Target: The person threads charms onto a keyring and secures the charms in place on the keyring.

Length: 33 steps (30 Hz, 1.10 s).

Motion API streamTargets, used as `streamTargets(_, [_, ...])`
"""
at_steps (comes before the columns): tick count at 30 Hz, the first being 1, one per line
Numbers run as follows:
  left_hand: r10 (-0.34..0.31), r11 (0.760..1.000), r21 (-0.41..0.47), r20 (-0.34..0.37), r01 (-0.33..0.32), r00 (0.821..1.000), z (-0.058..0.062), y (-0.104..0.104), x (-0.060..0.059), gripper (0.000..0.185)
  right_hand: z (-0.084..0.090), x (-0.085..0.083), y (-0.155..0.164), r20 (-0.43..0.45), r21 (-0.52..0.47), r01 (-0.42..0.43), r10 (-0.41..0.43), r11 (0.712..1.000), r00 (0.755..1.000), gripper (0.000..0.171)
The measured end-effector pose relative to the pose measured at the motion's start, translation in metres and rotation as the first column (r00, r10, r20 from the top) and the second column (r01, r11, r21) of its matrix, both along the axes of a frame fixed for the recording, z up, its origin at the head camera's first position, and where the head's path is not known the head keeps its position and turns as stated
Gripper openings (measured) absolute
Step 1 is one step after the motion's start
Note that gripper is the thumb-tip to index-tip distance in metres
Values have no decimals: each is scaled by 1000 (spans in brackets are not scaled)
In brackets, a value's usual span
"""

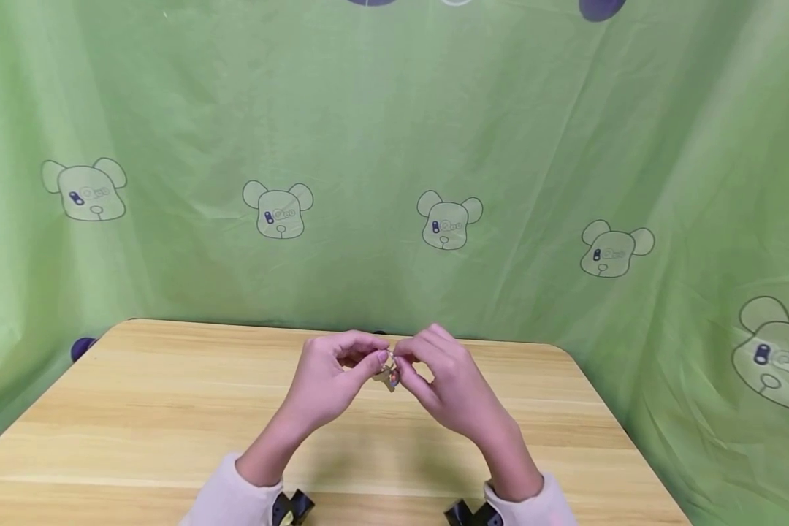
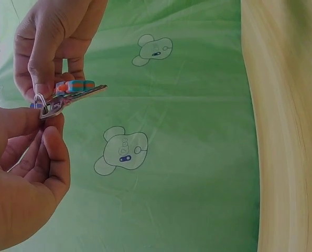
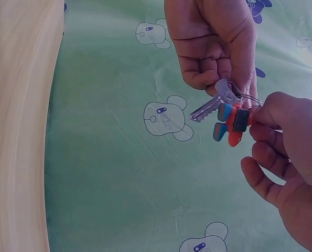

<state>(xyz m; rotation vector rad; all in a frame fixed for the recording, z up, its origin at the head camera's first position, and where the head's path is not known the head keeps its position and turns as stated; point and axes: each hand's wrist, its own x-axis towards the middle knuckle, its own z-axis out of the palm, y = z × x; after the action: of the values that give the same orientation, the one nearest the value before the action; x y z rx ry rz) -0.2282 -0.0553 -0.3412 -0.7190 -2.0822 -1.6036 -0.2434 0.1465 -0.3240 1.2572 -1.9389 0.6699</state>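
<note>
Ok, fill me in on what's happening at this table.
A person holds a small bunch of keys up above the wooden table with both hands. The left hand pinches the silver key by its head near the key ring. The right hand pinches the orange and teal charm hanging from the same ring. A green cloth with bear prints hangs behind the table. Whether the key is going on or coming off the ring cannot be told.

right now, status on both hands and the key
Left hand and right hand both pinching at the key ring. Silver key and colourful charm held above table. Nothing obstructing.
</note>
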Motion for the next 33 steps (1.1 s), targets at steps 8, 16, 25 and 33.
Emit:
streamTargets(8, [-3,1000,16,17,2,1000,0,0,0,8,1,4,1,43,13,20,-21,1000,999,9])
streamTargets(16, [6,1000,25,41,-7,999,1,0,1,8,3,5,1,35,15,22,-22,1000,999,10])
streamTargets(25, [-7,1000,28,31,6,999,2,1,1,9,4,5,0,14,3,2,-2,1000,1000,14])
streamTargets(33, [-35,999,-18,22,36,999,-2,0,0,8,4,7,1,50,-2,10,-9,1000,999,15])
